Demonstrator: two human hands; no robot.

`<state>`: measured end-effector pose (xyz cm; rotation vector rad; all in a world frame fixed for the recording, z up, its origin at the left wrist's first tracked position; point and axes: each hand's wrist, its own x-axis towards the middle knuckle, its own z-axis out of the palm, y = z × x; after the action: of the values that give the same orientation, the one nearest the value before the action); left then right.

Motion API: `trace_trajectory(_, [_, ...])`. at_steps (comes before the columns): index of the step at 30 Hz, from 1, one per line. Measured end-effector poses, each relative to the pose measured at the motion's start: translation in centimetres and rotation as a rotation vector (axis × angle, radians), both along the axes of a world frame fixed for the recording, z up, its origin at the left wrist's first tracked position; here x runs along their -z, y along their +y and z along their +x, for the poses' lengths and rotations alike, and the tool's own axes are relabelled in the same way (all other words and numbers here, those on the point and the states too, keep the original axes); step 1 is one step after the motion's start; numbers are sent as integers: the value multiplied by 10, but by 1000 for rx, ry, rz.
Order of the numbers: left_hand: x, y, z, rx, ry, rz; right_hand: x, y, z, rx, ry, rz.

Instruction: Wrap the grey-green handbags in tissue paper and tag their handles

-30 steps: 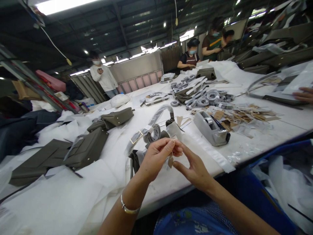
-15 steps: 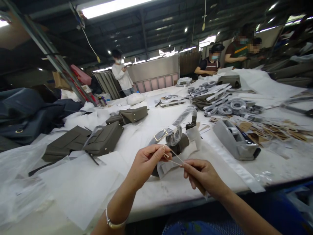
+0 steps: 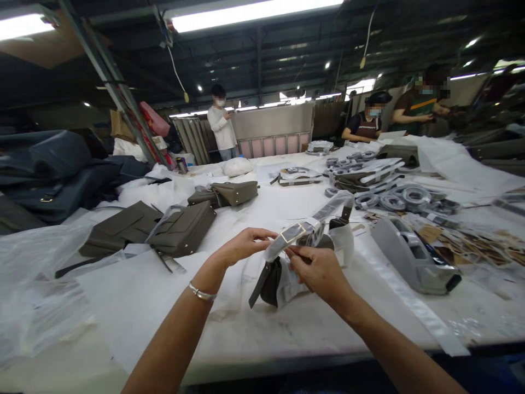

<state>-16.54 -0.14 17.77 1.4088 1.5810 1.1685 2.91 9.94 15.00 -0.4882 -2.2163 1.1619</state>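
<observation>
Fingers extended and loosely parted, your left hand (image 3: 243, 246) reaches its tips to the left end of a film-wrapped strap (image 3: 326, 208) with a gold-coloured buckle (image 3: 292, 234); your right hand (image 3: 322, 271) curls in just beneath, and what its fingers pinch, if anything, cannot be told. The strap arches over a dark olive bag (image 3: 270, 284), partly hidden by your right hand and white wrapping (image 3: 343, 243), near the middle of the bench (image 3: 246, 342) and close to its near edge.

The bag looks light and soft-sided, the strap bendable but springy, its film likely slippery and the buckle easily scratched. The bag's body, or the strap's foot, should give a surer hold than the slick arch, which also screens your right fingertips.

Between your right forearm and a grey tape dispenser (image 3: 410, 260), a white strip (image 3: 418, 312) runs to the near edge, crowding that side. Farther right lie scattered tags (image 3: 476, 238), with coiled straps (image 3: 414, 197) behind. To your left, olive bags (image 3: 186, 230) rest among loose white sheets (image 3: 135, 306) that could slide underhand; dark blue bags (image 3: 53, 169) are heaped beyond. At the far edge stands a person in a white top (image 3: 223, 128).
</observation>
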Motion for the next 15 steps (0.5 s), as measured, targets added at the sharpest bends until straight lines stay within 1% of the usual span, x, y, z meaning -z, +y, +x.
trace_trajectory(3, [-3, 11, -4, 146, -52, -68, -1, 0, -8, 13, -14, 28])
trace_trajectory(4, [-2, 14, -5, 169, -64, -80, -1, 1, -10, 19, -19, 32])
trace_trajectory(6, [1, 19, -6, 172, -87, -89, -1, 2, -13, 30, -26, 32])
trace_trajectory(8, [6, 19, -7, 132, -119, -85, 1, 4, -12, 35, -16, 30])
trace_trajectory(10, [11, 15, -7, 70, -162, -70, 3, 6, -7, 23, -10, 27])
trace_trajectory(15, [18, -17, -10, -118, -328, 46, 15, 7, 18, -69, -120, -1])
